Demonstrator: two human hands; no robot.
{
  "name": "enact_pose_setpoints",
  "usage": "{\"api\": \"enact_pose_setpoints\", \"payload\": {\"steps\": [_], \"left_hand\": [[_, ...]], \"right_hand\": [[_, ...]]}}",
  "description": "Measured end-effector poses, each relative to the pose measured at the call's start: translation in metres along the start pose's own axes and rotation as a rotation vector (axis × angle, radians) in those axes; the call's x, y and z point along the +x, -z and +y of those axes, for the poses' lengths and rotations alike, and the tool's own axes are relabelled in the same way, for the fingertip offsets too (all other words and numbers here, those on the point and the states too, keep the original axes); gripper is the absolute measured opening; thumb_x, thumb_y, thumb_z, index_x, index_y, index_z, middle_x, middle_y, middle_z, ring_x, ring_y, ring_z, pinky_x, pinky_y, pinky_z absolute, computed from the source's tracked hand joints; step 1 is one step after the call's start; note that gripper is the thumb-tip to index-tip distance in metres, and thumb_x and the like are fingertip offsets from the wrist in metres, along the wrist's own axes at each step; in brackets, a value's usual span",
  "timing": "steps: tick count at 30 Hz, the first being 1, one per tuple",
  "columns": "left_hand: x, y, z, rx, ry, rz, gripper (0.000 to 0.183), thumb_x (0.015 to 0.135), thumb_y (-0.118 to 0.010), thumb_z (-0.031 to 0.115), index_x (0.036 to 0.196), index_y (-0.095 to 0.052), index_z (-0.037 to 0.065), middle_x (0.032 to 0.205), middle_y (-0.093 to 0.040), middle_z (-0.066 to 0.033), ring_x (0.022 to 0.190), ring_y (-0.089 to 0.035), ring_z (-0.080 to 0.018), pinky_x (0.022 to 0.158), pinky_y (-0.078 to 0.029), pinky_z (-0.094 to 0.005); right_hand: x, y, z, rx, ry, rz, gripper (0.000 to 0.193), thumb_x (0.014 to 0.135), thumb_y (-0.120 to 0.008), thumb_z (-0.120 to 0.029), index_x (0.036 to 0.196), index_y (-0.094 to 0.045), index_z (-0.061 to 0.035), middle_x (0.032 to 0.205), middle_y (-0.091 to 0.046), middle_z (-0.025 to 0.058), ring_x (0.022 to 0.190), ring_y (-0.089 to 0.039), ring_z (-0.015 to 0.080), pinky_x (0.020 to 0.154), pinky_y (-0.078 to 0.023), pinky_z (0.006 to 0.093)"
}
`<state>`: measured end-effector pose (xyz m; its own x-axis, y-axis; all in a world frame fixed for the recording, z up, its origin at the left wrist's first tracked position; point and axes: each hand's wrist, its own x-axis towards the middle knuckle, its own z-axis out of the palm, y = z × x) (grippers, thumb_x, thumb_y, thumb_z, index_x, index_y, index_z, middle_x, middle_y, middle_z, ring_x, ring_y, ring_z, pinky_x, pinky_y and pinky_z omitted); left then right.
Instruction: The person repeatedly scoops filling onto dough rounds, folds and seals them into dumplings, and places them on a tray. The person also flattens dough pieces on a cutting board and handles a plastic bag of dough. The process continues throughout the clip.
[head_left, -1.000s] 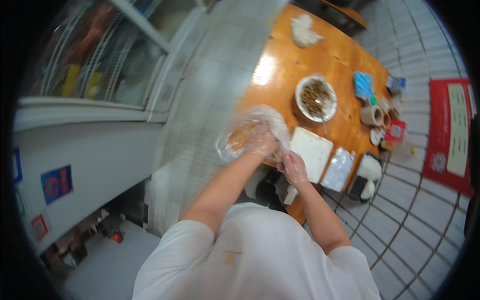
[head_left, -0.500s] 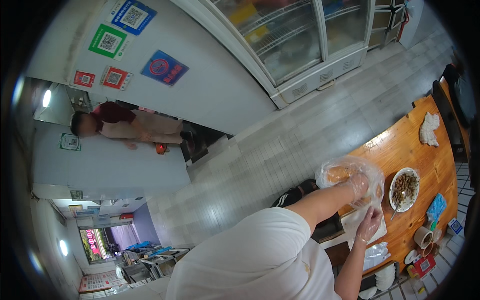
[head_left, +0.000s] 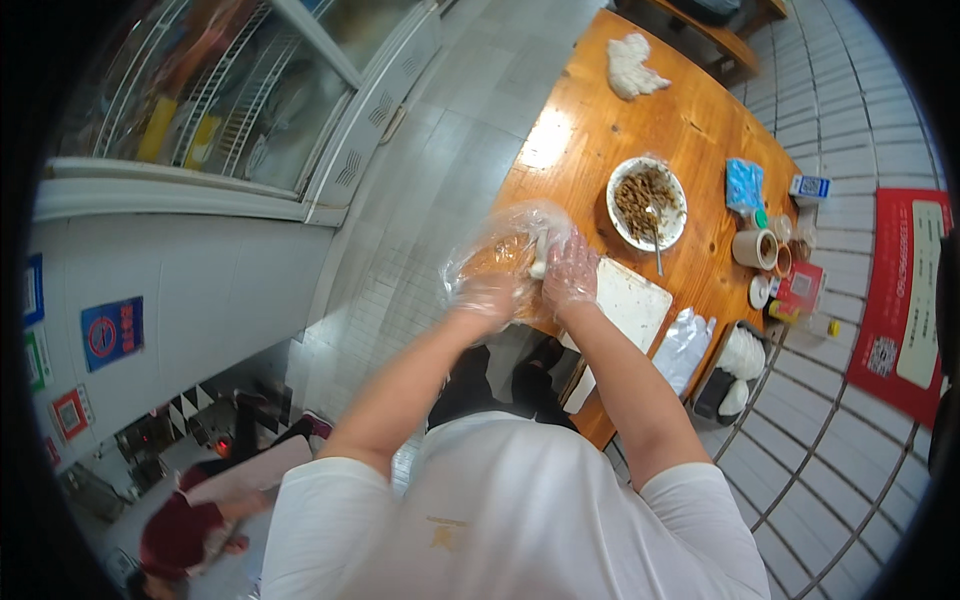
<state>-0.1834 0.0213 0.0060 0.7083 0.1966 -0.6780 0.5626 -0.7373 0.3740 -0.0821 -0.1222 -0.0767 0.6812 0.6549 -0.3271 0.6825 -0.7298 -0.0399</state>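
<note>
A clear plastic bag bulges at the table's near left edge, with something orange-brown showing through it. My left hand, in clear plastic, is closed on the bag's near side; motion smears its fingers a little. My right hand, in a clear glove, curls at the bag's right side. Between the two hands a small white, dough-like piece lies against the right thumb side. Just beyond the right hand stands a white bowl of brown minced filling, a spoon leaning in it.
A white board lies by my right forearm, near crumpled plastic and a dark tray of white pieces. Jars and a blue packet line the right edge. A white cloth lies far off. Another person is lower left.
My view has swung round toward the table. My right hand has come up from below the bag to its side, beside my left hand. The white piece now shows between them.
</note>
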Motion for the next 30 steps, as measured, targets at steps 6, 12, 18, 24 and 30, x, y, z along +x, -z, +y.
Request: {"api": "enact_pose_setpoints", "payload": {"steps": [6, 12, 18, 24, 30], "left_hand": [[-0.062, 0.062, -0.021, -0.702, -0.350, 0.518, 0.051, 0.095, -0.062, 0.011, 0.143, -0.051, 0.000, 0.130, -0.062, -0.0241, 0.117, -0.064, -0.0352, 0.101, -0.051, -0.0385], [-0.069, 0.041, 0.068, -0.289, -1.235, 0.813, 0.061, 0.095, -0.058, 0.006, 0.153, -0.038, 0.000, 0.151, -0.046, -0.0239, 0.138, -0.049, -0.0382, 0.110, -0.044, -0.0472], [-0.099, 0.031, 0.121, -1.144, -1.062, -0.221, 0.060, 0.108, -0.041, 0.028, 0.157, -0.026, -0.003, 0.161, -0.033, -0.0187, 0.149, -0.033, -0.0296, 0.119, -0.031, -0.0447], [-0.118, -0.006, 0.114, -0.723, -1.027, -0.086, 0.058, 0.107, -0.044, 0.035, 0.152, -0.038, -0.001, 0.152, -0.046, -0.0154, 0.142, -0.041, -0.0257, 0.119, -0.030, -0.0393], [-0.128, -0.027, 0.181, 0.006, -1.393, 0.589, 0.042, 0.108, -0.042, 0.037, 0.127, -0.057, 0.002, 0.123, -0.062, -0.0117, 0.110, -0.059, -0.0235, 0.094, -0.048, -0.0374]], "right_hand": [[-0.030, 0.085, -0.014, 0.653, -0.130, -0.073, 0.061, 0.098, -0.059, -0.038, 0.150, -0.044, -0.0090, 0.155, -0.038, 0.0221, 0.143, -0.039, 0.0306, 0.113, -0.036, 0.0385], [-0.120, 0.170, -0.044, 2.412, -0.471, 0.313, 0.054, 0.097, -0.060, -0.058, 0.113, -0.061, -0.0062, 0.099, -0.066, 0.0070, 0.087, -0.064, 0.0137, 0.073, -0.054, 0.0280], [-0.172, 0.210, -0.031, 2.558, -0.643, 0.739, 0.055, 0.096, -0.057, -0.065, 0.081, -0.057, -0.0122, 0.074, -0.057, 0.0001, 0.068, -0.058, 0.0118, 0.061, -0.049, 0.0276], [-0.233, 0.165, -0.018, 1.576, -0.310, 1.335, 0.040, 0.105, -0.048, -0.042, 0.112, -0.061, -0.0056, 0.098, -0.063, 0.0059, 0.089, -0.061, 0.0169, 0.084, -0.051, 0.0333], [-0.295, 0.146, -0.036, 1.787, -0.386, 1.412, 0.077, 0.097, -0.066, -0.043, 0.152, -0.029, -0.0036, 0.117, -0.061, 0.0144, 0.104, -0.061, 0.0249, 0.096, -0.050, 0.0369]]}}
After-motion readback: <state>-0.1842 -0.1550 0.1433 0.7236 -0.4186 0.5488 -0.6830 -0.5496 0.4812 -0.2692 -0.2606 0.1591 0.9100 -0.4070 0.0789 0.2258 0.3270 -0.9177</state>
